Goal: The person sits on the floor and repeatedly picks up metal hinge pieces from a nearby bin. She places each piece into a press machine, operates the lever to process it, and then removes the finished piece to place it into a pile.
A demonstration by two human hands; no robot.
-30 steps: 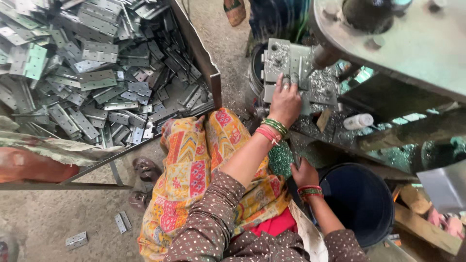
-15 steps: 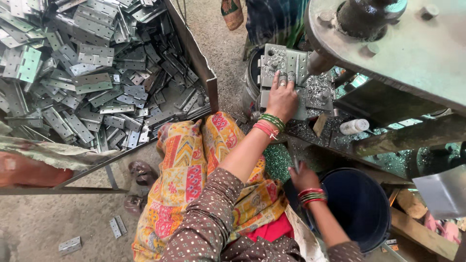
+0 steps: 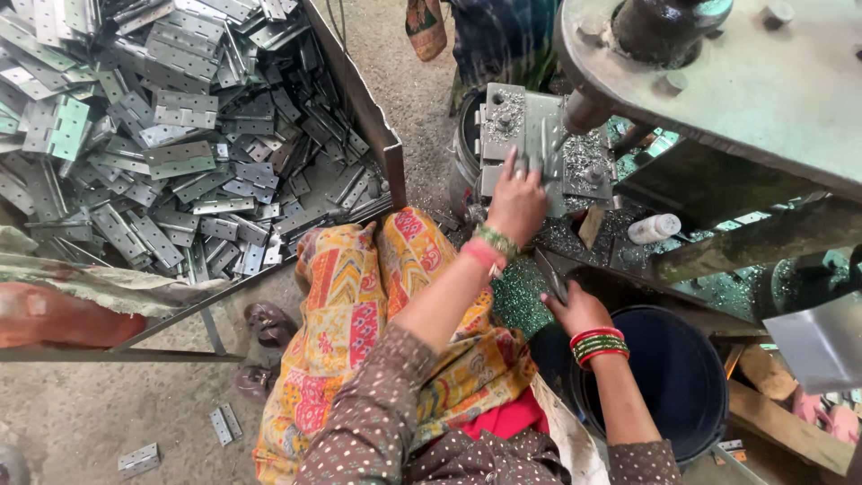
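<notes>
My left hand (image 3: pixel 517 203) reaches forward onto the grey metal jig (image 3: pixel 503 126) under the drill spindle (image 3: pixel 588 108). Its fingers press a hinge plate (image 3: pixel 536 164) against the jig, which is strewn with metal shavings. My right hand (image 3: pixel 579 311), with red and green bangles at the wrist, is lower and nearer to me, beside the dark blue bucket (image 3: pixel 669 377). It grips a dark flat metal piece (image 3: pixel 549 274). A patterned orange and yellow cloth (image 3: pixel 386 305) covers my lap.
A large tray (image 3: pixel 364 108) at the left is heaped with several grey hinge plates (image 3: pixel 162 153). The machine's heavy metal head (image 3: pixel 745 81) overhangs the top right. A small white bottle (image 3: pixel 654 228) lies on the machine bed. Loose hinges (image 3: pixel 220 424) lie on the dusty floor.
My left hand stays on the jig with only slight shifts. My right hand has risen a little toward the machine bed. The view has tilted slightly.
</notes>
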